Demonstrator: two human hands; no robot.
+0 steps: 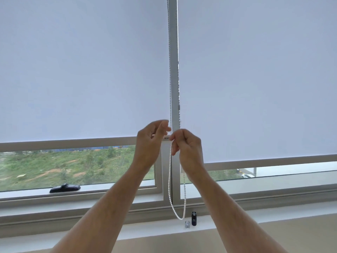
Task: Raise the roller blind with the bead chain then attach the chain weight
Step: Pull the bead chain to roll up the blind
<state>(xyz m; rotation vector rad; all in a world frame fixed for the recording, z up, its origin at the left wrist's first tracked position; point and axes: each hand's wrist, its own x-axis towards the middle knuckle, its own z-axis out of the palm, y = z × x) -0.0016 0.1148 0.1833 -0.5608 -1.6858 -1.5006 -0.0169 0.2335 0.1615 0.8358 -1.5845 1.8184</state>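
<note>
Right hand (187, 147) raised, pinching bead chain (170, 172).

A white window frame (174, 70) splits two panes, daylight glowing through. Beyond the glass lies a green slope (73, 161). A pale sill (273, 216) runs below, with a black handle (64, 187) at left.

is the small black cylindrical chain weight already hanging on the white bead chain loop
No, the black cylindrical chain weight stands on the white sill, beside the white bead chain loop.
</note>
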